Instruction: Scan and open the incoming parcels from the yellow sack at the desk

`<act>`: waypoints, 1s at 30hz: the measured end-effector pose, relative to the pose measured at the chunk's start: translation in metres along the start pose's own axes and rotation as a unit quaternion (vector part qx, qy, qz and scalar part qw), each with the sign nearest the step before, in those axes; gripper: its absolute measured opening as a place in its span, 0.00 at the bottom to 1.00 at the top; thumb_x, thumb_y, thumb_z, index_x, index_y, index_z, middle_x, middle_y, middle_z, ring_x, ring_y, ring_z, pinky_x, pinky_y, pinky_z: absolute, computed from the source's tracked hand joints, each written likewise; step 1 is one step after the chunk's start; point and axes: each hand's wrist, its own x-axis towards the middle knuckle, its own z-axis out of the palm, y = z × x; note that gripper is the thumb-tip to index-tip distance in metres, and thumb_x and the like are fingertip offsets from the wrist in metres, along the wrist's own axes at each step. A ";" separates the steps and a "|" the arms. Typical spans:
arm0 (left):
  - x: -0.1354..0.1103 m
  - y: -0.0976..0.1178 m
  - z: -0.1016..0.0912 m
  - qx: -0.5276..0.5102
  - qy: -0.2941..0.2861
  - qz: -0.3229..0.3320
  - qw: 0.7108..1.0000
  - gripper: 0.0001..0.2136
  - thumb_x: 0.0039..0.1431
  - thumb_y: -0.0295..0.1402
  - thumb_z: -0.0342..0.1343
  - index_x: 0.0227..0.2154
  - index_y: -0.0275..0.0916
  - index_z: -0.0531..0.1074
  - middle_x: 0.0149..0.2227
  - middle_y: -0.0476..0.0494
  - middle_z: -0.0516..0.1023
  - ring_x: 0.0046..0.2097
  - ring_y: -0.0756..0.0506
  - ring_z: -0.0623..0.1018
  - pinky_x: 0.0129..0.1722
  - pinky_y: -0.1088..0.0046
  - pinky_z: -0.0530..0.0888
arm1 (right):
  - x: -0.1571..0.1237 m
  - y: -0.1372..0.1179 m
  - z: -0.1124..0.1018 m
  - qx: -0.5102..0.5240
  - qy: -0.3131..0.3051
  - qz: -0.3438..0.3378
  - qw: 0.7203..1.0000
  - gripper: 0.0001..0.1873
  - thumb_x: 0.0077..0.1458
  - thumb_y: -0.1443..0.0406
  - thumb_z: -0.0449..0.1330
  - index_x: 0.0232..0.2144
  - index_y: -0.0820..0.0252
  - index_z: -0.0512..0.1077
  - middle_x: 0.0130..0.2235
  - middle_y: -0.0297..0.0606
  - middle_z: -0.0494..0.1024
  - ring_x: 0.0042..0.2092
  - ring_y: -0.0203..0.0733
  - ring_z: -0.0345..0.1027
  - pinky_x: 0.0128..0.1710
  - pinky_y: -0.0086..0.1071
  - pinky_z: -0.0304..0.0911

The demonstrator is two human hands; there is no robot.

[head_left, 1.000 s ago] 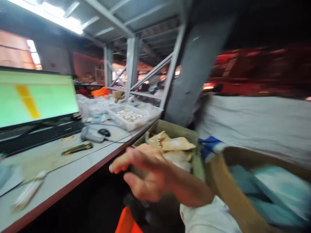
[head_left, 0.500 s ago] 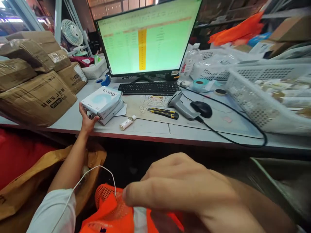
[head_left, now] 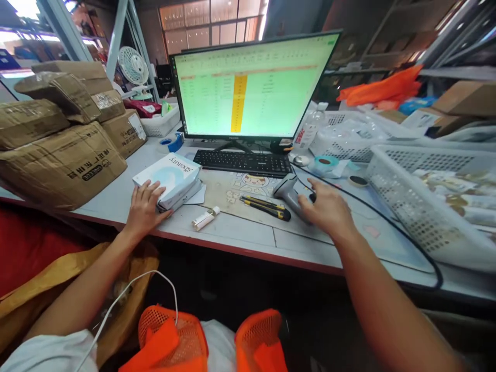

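In the head view, the reddish front edge [head_left: 240, 250] of the table [head_left: 248, 237] runs across the middle, with dark space below it. White surface shows between this edge and a small white tube [head_left: 205, 218], and more to the right as far as the black-and-yellow cutter [head_left: 267, 207]. On the left, a strip of tabletop separates the stacked cartons [head_left: 65, 160] from a white-and-blue box [head_left: 168, 174]. The monitor [head_left: 256, 88] and the keyboard [head_left: 244, 163] bound the room at the back. A perforated white basket [head_left: 406, 201] fills the right end, and a black cable [head_left: 440, 279] curves in front of it.

The left hand [head_left: 146, 205] is spread, its fingers slightly apart over the near left corner of the white-and-blue box and its thumb low along the front side. The right hand [head_left: 327, 209] is palm down on the table, its index finger stretched forward; how far the other fingers curl, and what the palm covers, cannot be told.

The white-and-blue box lies flat under the left hand's fingers, reaching away toward the keyboard, its lettering upside down to the wearer. The grey scanner [head_left: 290, 195] lies just left of the right hand, near its thumb; whether they touch is unclear.
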 end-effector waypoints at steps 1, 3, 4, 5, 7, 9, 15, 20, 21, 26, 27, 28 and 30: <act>0.000 0.000 0.001 -0.002 0.010 0.001 1.000 0.28 0.60 0.45 0.65 0.60 0.42 0.69 0.65 0.33 0.70 0.70 0.29 0.62 0.71 0.42 0.53 | 0.005 0.007 0.006 -0.031 -0.032 0.025 0.999 0.34 0.61 0.56 0.57 0.65 0.64 0.67 0.58 0.59 0.76 0.58 0.68 0.71 0.57 0.57 0.66; 0.002 -0.002 0.000 -0.018 0.032 0.006 0.999 0.25 0.61 0.43 0.64 0.59 0.42 0.70 0.63 0.35 0.72 0.68 0.30 0.66 0.71 0.43 0.56 | 0.007 0.013 0.014 -0.068 -0.094 0.053 0.992 0.35 0.63 0.53 0.56 0.67 0.67 0.65 0.58 0.60 0.75 0.58 0.67 0.71 0.56 0.55 0.66; 0.003 -0.004 -0.003 -0.031 0.048 0.009 0.998 0.24 0.61 0.43 0.64 0.58 0.43 0.71 0.62 0.35 0.73 0.67 0.30 0.68 0.70 0.45 0.59 | 0.006 0.013 0.016 -0.076 -0.119 0.059 0.988 0.36 0.64 0.52 0.55 0.67 0.67 0.64 0.58 0.60 0.75 0.58 0.67 0.71 0.56 0.54 0.66; 0.005 -0.006 -0.006 -0.045 0.069 0.008 0.997 0.24 0.61 0.43 0.64 0.58 0.43 0.71 0.61 0.36 0.74 0.66 0.31 0.69 0.69 0.47 0.62 | 0.004 0.012 0.018 -0.080 -0.139 0.063 0.985 0.37 0.65 0.51 0.54 0.68 0.67 0.63 0.58 0.60 0.76 0.58 0.67 0.71 0.56 0.53 0.66; 0.009 -0.012 -0.016 -0.070 0.132 -0.027 0.988 0.25 0.59 0.45 0.66 0.57 0.42 0.71 0.58 0.36 0.76 0.62 0.32 0.74 0.65 0.50 0.68 | 0.002 0.008 0.021 -0.086 -0.164 0.066 0.980 0.37 0.66 0.50 0.52 0.68 0.67 0.62 0.56 0.60 0.77 0.58 0.67 0.71 0.54 0.52 0.66; 0.013 -0.015 -0.027 -0.092 0.215 -0.117 0.965 0.28 0.55 0.48 0.68 0.54 0.40 0.73 0.51 0.37 0.79 0.53 0.33 0.79 0.58 0.52 0.75 | 0.003 0.003 0.022 -0.096 -0.178 0.064 0.977 0.35 0.67 0.51 0.52 0.68 0.68 0.62 0.55 0.60 0.77 0.57 0.66 0.72 0.53 0.49 0.66; 0.040 0.009 -0.039 -0.457 0.302 -0.298 0.782 0.32 0.49 0.59 0.66 0.46 0.38 0.72 0.44 0.41 0.78 0.42 0.43 0.77 0.35 0.69 0.80 | 0.016 -0.013 0.024 -0.129 -0.206 0.073 0.967 0.26 0.66 0.59 0.51 0.60 0.71 0.68 0.52 0.60 0.79 0.54 0.62 0.74 0.47 0.42 0.65; 0.066 0.045 -0.025 -0.613 0.223 -0.324 0.686 0.29 0.54 0.59 0.62 0.47 0.40 0.74 0.53 0.36 0.76 0.55 0.35 0.76 0.38 0.63 0.83 | 0.022 -0.022 0.005 -0.121 -0.188 0.072 0.972 0.23 0.66 0.56 0.50 0.52 0.67 0.72 0.45 0.57 0.81 0.47 0.60 0.77 0.41 0.41 0.64; 0.069 0.050 -0.021 -0.626 0.209 -0.328 0.676 0.29 0.55 0.60 0.62 0.47 0.40 0.74 0.54 0.35 0.76 0.56 0.34 0.75 0.39 0.61 0.84 | 0.020 -0.023 -0.004 -0.107 -0.171 0.059 0.978 0.24 0.66 0.52 0.51 0.50 0.65 0.74 0.42 0.54 0.82 0.43 0.59 0.77 0.38 0.40 0.64; 0.070 0.060 -0.001 -0.655 0.139 -0.318 0.671 0.30 0.56 0.60 0.61 0.49 0.39 0.71 0.54 0.35 0.74 0.54 0.36 0.76 0.39 0.61 0.83 | -0.002 -0.038 -0.062 0.071 -0.121 -0.150 0.979 0.19 0.58 0.49 0.61 0.37 0.57 0.77 0.31 0.40 0.80 0.32 0.48 0.72 0.30 0.35 0.62; 0.068 0.059 0.002 -0.651 0.124 -0.314 0.679 0.30 0.55 0.60 0.62 0.49 0.39 0.71 0.53 0.36 0.75 0.52 0.37 0.76 0.38 0.63 0.83 | -0.007 -0.045 -0.073 0.100 -0.117 -0.185 0.970 0.17 0.58 0.50 0.63 0.36 0.57 0.77 0.31 0.39 0.80 0.30 0.46 0.71 0.29 0.34 0.62; 0.067 0.058 0.004 -0.643 0.109 -0.311 0.691 0.31 0.54 0.60 0.62 0.48 0.39 0.70 0.51 0.37 0.75 0.50 0.39 0.77 0.37 0.65 0.82 | -0.012 -0.052 -0.083 0.119 -0.110 -0.210 0.964 0.16 0.58 0.51 0.63 0.35 0.57 0.77 0.30 0.38 0.79 0.29 0.45 0.70 0.29 0.33 0.61; 0.065 0.054 0.005 -0.618 0.073 -0.304 0.722 0.32 0.51 0.61 0.64 0.46 0.38 0.70 0.45 0.40 0.76 0.44 0.42 0.77 0.34 0.69 0.81 | -0.019 -0.069 -0.100 0.130 -0.090 -0.231 0.960 0.16 0.58 0.51 0.63 0.33 0.57 0.76 0.29 0.37 0.79 0.28 0.43 0.68 0.28 0.33 0.61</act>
